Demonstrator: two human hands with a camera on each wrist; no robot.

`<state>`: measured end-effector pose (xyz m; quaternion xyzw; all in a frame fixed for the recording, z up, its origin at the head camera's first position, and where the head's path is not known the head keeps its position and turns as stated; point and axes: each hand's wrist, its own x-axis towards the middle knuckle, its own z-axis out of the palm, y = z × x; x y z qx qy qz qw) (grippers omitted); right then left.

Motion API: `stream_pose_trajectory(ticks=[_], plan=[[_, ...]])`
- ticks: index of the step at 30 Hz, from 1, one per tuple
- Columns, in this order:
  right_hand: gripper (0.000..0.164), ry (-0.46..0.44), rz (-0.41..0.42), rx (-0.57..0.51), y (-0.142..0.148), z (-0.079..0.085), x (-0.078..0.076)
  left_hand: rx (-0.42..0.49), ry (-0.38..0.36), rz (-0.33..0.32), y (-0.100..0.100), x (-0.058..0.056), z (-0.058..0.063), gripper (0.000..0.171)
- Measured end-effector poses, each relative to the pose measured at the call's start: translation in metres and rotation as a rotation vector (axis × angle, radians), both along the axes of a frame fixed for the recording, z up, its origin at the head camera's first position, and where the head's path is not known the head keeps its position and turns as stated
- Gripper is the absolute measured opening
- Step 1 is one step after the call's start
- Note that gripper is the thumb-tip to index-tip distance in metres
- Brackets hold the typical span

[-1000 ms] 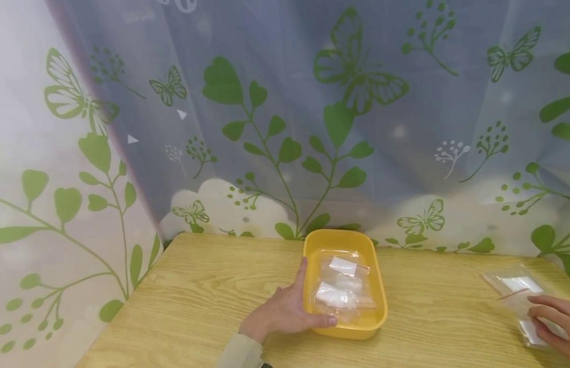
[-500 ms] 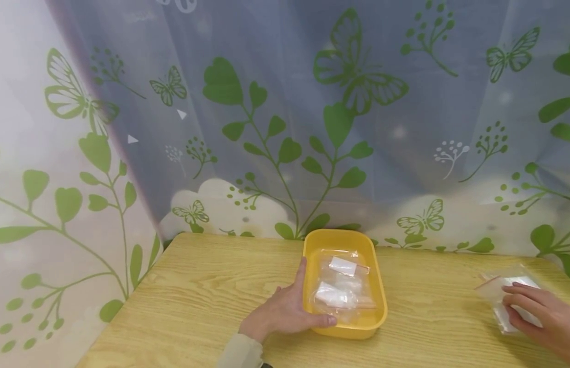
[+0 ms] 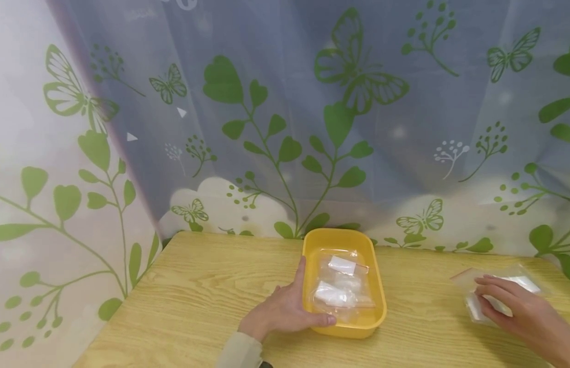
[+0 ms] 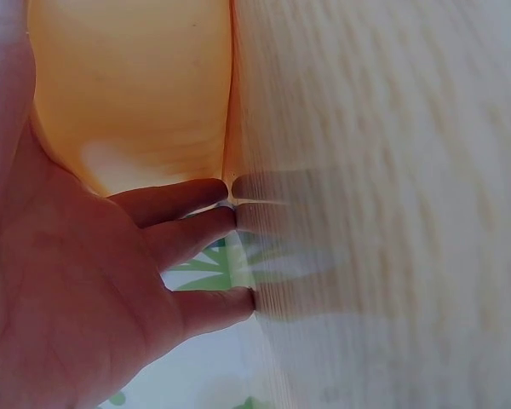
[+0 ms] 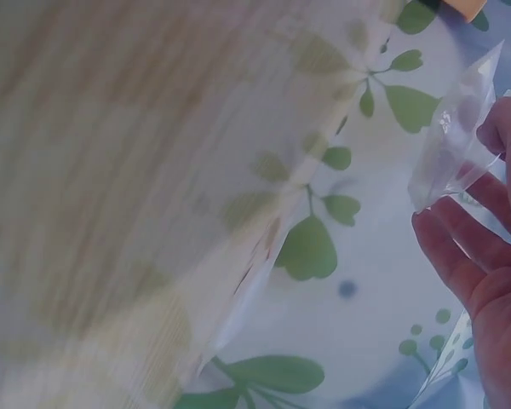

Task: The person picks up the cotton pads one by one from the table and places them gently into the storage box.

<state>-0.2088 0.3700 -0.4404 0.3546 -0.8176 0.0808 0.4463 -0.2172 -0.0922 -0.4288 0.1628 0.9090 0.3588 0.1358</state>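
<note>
My left hand (image 3: 285,310) rests against the near-left corner of a yellow plastic tray (image 3: 383,301). Its thumb lies along the near rim; in the left wrist view its fingers (image 4: 192,239) are straight beside the tray's wall, tips at the table. Inside the tray lie clear zip bags (image 3: 333,294) with white pieces. At the right, my right hand (image 3: 519,312) pinches a clear zip bag (image 3: 464,277) with a red seal line. The right wrist view shows the held bag (image 5: 451,141) between thumb and fingers, above the table. Its contents are partly hidden by the fingers.
Another clear bag with a white piece (image 3: 526,282) lies on the wooden table (image 3: 234,276) behind my right hand. A curtain (image 3: 275,128) printed with leaves and butterflies hangs along the table's back edge, and a pale one (image 3: 59,255) at the left.
My right hand has moved left with the pinched zip bag, away from the bag left lying at the right. My left hand and the tray have stayed in place.
</note>
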Motion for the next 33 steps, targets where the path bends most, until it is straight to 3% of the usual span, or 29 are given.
stream_pose_trajectory(ticks=[20,26,33], plan=[[0.046,-0.075,0.127,-0.203,-0.048,0.004,-0.015,-0.009,-0.003,0.005,0.0,-0.001,0.0,0.141],[0.043,-0.178,0.095,-0.205,-0.06,0.013,-0.013,0.004,-0.009,0.004,0.001,-0.001,-0.001,0.141],[0.041,-0.192,0.153,-0.219,-0.081,0.021,-0.02,-0.009,-0.004,0.003,0.0,0.0,0.001,0.14]])
